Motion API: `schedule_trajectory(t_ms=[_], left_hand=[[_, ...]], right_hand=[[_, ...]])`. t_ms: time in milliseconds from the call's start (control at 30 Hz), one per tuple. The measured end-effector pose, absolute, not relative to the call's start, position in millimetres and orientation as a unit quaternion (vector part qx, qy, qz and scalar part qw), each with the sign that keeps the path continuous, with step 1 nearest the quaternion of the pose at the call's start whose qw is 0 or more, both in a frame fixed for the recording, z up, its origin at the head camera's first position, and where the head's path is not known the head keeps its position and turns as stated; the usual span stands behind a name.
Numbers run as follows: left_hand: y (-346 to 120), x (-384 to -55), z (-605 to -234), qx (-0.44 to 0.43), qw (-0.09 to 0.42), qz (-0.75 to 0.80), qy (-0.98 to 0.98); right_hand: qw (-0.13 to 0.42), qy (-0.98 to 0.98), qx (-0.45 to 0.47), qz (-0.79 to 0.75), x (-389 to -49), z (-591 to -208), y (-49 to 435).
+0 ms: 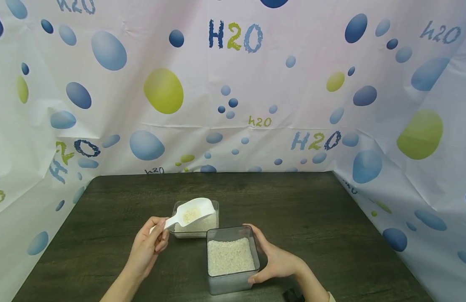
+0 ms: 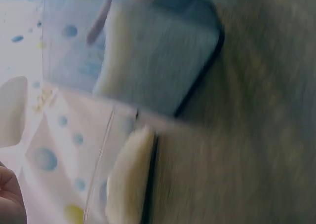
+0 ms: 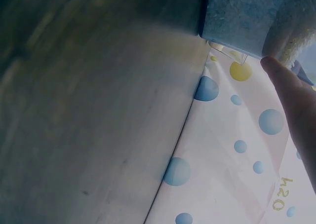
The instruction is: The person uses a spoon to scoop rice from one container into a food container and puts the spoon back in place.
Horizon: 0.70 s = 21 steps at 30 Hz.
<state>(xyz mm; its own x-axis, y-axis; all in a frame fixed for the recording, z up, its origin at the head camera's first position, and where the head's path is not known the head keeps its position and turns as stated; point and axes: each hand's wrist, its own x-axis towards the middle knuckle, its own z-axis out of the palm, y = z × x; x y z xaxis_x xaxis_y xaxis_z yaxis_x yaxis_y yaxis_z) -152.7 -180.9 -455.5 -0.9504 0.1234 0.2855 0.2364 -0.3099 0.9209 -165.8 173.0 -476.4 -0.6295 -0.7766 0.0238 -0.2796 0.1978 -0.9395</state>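
A white scoop (image 1: 195, 212) with some rice in its bowl is held by the handle in my left hand (image 1: 147, 245). It hangs over a clear container (image 1: 195, 235) that has rice inside. Nearer to me stands a taller grey see-through container (image 1: 233, 283), largely filled with rice (image 1: 230, 258). My right hand (image 1: 276, 260) grips its right side, the thumb at the near corner and the fingers at the far one. In the left wrist view the scoop (image 2: 12, 113) shows only in part, and both containers look blurred. The right wrist view catches the grey container (image 3: 237, 17) and my thumb.
The dark wooden table (image 1: 312, 209) runs back to a white sheet (image 1: 233, 84) printed with bubbles and H2O letters, which also covers both sides. A small black object (image 1: 293, 295) lies by my right wrist at the near edge.
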Motion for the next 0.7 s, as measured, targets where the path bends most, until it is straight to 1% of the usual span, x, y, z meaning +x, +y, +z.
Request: schedule_trajectory(t_ms=[100, 167, 267, 467, 700], left_hand=[[-191, -163, -454, -0.116, 0.055, -0.764, -0.632], [-197, -169, -455, -0.096, 0.058, -0.743, -0.660], [-201, -175, -456, -0.071, 0.046, -0.710, -0.699], [-199, -187, -455, -0.035, 0.003, -0.625, -0.780], [-193, -199, -445, -0.029, 0.018, -0.532, -0.846]], right_hand=[[0.237, 0.735, -0.361, -0.522, -166, -476, 173], [0.238, 0.735, -0.363, -0.522, -166, -476, 173], [0.238, 0.733, -0.365, -0.522, -166, -475, 172], [0.235, 0.736, -0.367, -0.519, -166, -475, 172], [0.240, 0.739, -0.361, -0.516, -166, -475, 173]])
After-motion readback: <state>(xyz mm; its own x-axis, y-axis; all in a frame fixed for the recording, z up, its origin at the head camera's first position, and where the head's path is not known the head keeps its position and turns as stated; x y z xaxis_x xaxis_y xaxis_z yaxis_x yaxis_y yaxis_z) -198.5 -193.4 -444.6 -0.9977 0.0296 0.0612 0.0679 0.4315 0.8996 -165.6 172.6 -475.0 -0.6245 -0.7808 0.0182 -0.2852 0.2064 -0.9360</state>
